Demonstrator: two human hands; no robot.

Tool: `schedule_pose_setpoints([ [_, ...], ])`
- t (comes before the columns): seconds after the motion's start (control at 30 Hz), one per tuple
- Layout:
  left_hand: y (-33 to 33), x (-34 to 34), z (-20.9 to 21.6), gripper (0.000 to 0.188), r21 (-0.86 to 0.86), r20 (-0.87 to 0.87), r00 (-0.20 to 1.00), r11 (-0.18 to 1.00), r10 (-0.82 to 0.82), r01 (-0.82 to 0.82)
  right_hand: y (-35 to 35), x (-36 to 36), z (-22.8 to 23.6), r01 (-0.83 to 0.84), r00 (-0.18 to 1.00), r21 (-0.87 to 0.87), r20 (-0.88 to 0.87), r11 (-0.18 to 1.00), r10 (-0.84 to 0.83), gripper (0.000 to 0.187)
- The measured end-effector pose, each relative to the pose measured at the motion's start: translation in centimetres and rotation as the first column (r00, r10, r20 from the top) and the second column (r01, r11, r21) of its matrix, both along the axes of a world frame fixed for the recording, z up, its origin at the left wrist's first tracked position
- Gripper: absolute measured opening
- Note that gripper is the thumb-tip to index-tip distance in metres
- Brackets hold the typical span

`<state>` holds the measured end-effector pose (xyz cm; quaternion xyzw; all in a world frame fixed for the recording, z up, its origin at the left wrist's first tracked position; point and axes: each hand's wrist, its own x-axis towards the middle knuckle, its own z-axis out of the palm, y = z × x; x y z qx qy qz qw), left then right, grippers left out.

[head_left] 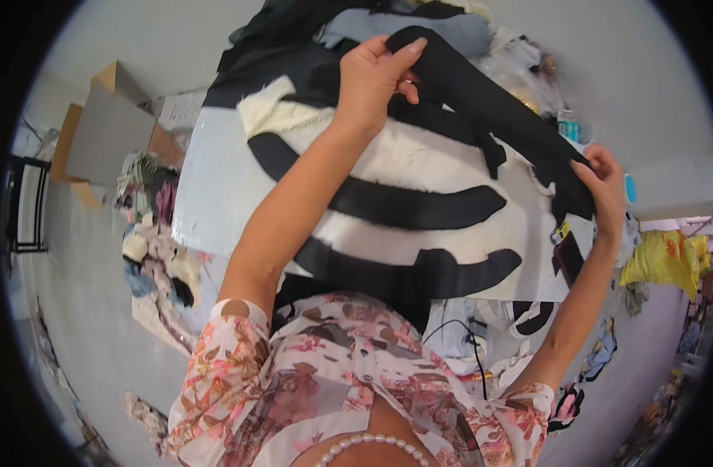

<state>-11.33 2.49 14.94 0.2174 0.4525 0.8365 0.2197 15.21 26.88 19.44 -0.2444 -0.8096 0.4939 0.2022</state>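
Between my two hands a long black fabric strip (504,101) is stretched above the table. My left hand (372,82) pinches its far end, thumb on top. At the near right end, my right hand (603,183) grips the strip between thumb and fingers. Below it lies cream fleecy fabric (411,159) with a frayed edge. Two curved black fabric pieces (418,206) rest on the cream layer, and the nearer one, a notched black piece (403,272), lies close to my body. A dark phone-like object (568,258) sits beside my right forearm.
The white tabletop (204,179) carries piled dark cloth (275,58), blue-grey cloth (407,31) and clear plastic bags (516,74) at the far side. An open cardboard box (111,128) and heaped fabric scraps (158,261) stand left. A yellow bag (661,261) is at right.
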Motion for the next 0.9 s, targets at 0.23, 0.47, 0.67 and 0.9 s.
schedule_pose_setpoints([
  [0.23,-12.3,1.1,-4.1,0.039,-0.389,0.130,0.989,0.921,0.069,-0.014,-10.6,0.7,-4.2,-0.188,0.965,-0.328,0.115,0.926,0.237,0.028],
  [0.47,-20.3,0.1,-9.9,0.017,-0.523,0.088,0.966,0.836,0.243,-0.163,-16.7,-3.0,-10.1,-0.265,0.890,-0.520,0.192,0.812,0.413,0.028],
  [0.67,-20.3,-3.5,-10.5,0.017,-0.665,-0.122,0.945,0.682,0.302,-0.304,-18.2,-6.8,-11.6,-0.317,0.879,-0.385,0.224,0.867,0.420,0.026],
  [0.9,-20.3,-6.0,-12.2,0.021,-0.709,-0.334,0.897,0.550,0.290,-0.441,-18.8,-9.2,-12.4,-0.329,0.882,-0.251,0.263,0.910,0.391,0.026],
])
